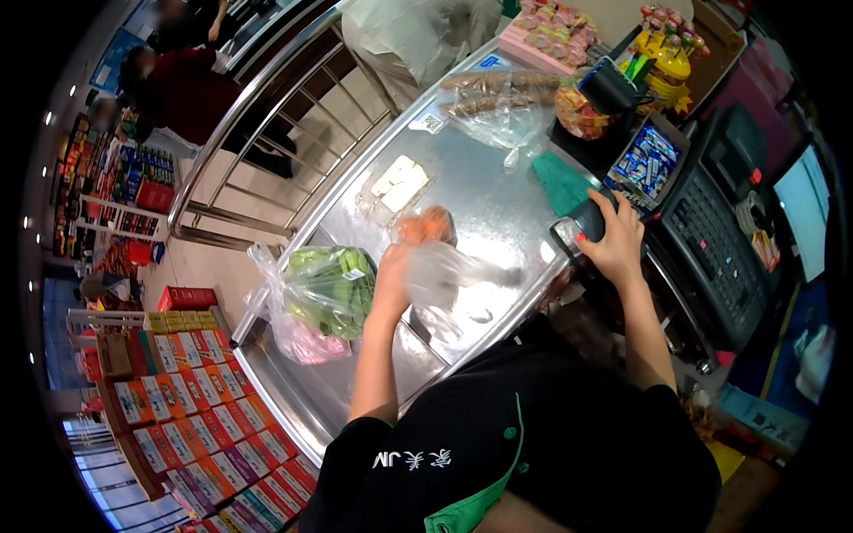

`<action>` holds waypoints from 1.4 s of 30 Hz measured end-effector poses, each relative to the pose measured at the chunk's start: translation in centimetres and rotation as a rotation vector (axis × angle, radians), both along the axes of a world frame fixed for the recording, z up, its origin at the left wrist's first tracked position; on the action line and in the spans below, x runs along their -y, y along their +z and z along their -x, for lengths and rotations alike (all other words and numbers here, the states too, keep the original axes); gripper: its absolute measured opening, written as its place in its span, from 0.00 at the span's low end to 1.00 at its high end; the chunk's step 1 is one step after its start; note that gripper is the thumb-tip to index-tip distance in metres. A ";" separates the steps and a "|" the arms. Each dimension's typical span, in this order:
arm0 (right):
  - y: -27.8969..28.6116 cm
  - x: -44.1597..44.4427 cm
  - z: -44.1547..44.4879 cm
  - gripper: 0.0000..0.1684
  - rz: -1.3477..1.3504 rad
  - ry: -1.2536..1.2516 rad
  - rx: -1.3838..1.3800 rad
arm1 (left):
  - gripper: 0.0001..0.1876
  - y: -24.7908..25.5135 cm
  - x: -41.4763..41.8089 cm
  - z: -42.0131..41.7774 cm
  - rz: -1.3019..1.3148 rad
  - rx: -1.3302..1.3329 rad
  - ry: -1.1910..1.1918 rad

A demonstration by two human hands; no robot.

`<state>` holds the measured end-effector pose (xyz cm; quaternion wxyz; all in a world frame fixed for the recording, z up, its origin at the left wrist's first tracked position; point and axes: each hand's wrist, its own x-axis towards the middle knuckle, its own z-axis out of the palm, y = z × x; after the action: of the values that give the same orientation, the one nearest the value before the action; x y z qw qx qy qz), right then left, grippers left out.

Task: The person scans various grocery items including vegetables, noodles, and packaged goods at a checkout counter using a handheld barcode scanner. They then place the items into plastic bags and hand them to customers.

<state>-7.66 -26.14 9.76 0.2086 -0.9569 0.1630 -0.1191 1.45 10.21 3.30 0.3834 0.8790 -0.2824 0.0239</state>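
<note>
My left hand (392, 276) grips a clear plastic bag (433, 270) above the metal checkout counter (373, 193). Orange produce (426, 226), perhaps carrots, shows through the bag, blurred by motion. Around a black handheld device (588, 221), which looks like a barcode scanner, curl the fingers of my right hand (616, 236); it is at the counter's right edge. Left of my left hand rests a knotted clear bag of green vegetables (333, 283), with something pink (320, 343) at its lower end. Long brown produce (500, 86) lies bagged at the counter's far end.
A green cloth (563, 181) lies near the scanner. Candy displays (553, 33), a box of small packets (646, 163), a keyboard (713, 233) and a screen (803, 213) line the right. Metal railings (286, 140) border the far side; stacked cartons (193, 393) stand at left. Several people are beyond.
</note>
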 end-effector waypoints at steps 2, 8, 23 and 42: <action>0.5 -0.4 -0.3 0.45 0.006 -0.013 -0.060 | 0.08 7.0 1.8 0.3 -0.311 0.121 -0.153; 0.3 -0.9 -0.3 0.45 0.045 -0.007 -0.043 | 0.13 3.9 1.5 -5.2 -0.425 -0.017 -0.005; 1.8 -7.8 -3.5 0.43 -0.091 0.213 0.045 | 0.22 -6.0 -2.9 3.5 1.820 -1.176 0.247; -4.1 -27.4 -11.7 0.43 0.314 0.848 0.286 | 0.23 -7.5 -7.9 10.8 1.802 -0.898 0.651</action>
<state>4.01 1.24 5.71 0.1120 -0.9330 -0.2925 -0.1772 -9.35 18.07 -4.17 0.9384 0.2315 0.2566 -0.0010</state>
